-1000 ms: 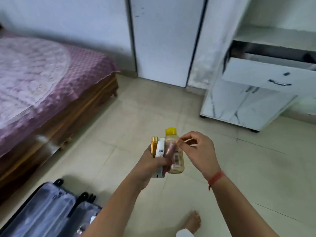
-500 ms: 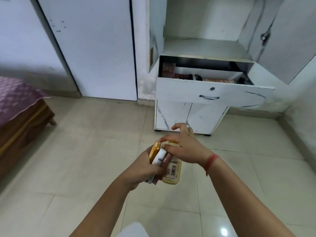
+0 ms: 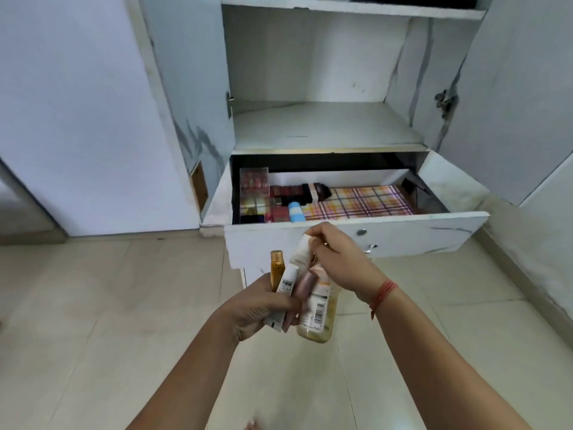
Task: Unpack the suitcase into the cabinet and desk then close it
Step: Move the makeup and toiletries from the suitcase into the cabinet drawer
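My left hand (image 3: 259, 308) grips a bundle of toiletries: an amber bottle (image 3: 317, 318) with a barcode label, a white tube (image 3: 283, 290), a gold tube (image 3: 277, 268) and a pinkish tube (image 3: 302, 288). My right hand (image 3: 338, 262) pinches the top of a pale tube (image 3: 300, 254) lifted above the bundle. Just beyond my hands the white cabinet's drawer (image 3: 403, 234) stands pulled out, with cosmetics at its left and a plaid-lined floor. The suitcase is out of view.
Above the drawer is a bare cabinet shelf (image 3: 325, 125), with both cabinet doors (image 3: 521, 88) swung open. A white wall and door (image 3: 77, 119) stand at the left. Beige tiled floor (image 3: 93, 321) lies all around my arms.
The view has swung from the bed and suitcase toward the cabinet and come close to the open drawer. My right hand has drawn a pale tube up out of the bundle.
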